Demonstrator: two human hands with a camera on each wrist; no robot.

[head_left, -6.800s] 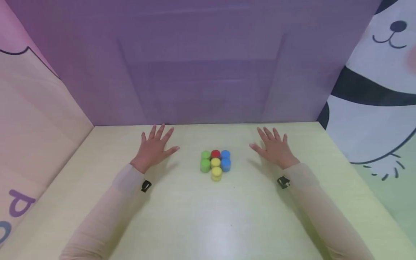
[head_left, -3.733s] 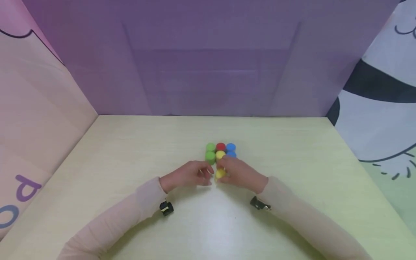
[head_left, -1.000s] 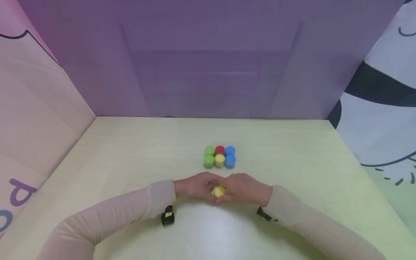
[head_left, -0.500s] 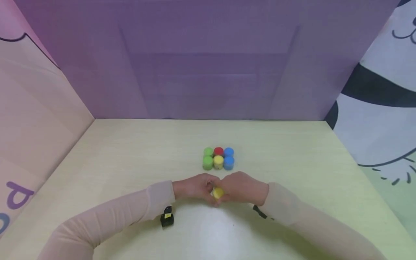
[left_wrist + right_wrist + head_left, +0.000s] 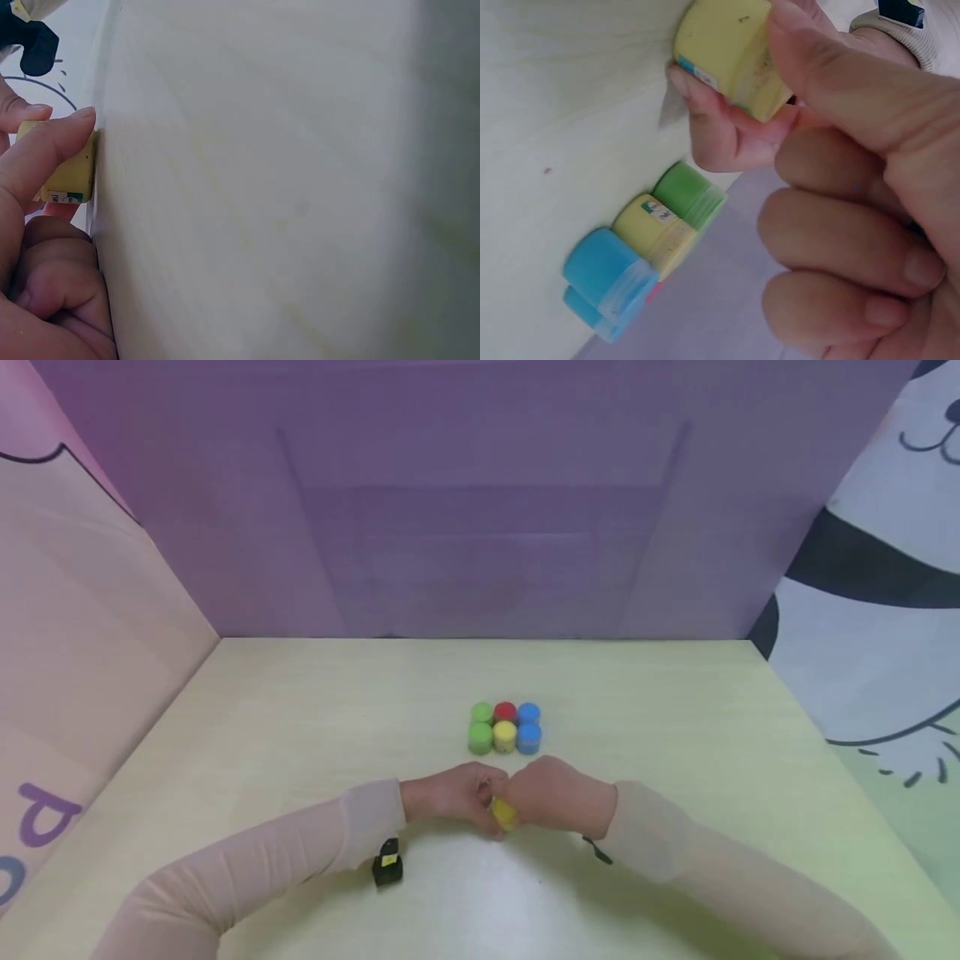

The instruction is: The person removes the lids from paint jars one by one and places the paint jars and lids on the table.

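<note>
A small yellow tub (image 5: 504, 816) with a lid is held between the two hands, a little above or on the table at its middle. My left hand (image 5: 453, 793) pinches it from the left, thumb along its side, as the tub (image 5: 71, 178) in the left wrist view shows. From the right, my right hand (image 5: 562, 795) grips its top end with thumb and index finger; the other fingers curl into the palm. In the right wrist view a printed label shows on the tub (image 5: 718, 49). Whether the lid sits fully on is hidden by the fingers.
Behind the hands stand two rows of similar tubs: green (image 5: 480, 739), yellow (image 5: 505, 737) and blue (image 5: 528, 739) in front, with green (image 5: 482, 712), red (image 5: 506, 711) and blue (image 5: 528, 712) behind. A purple panel (image 5: 480, 560) closes off the table's (image 5: 315, 710) far edge.
Both hands, earlier spread flat and apart, have come together on the front yellow tub and drawn it nearer, away from the others. Lately the right hand has twisted slightly and the tub tilts.
</note>
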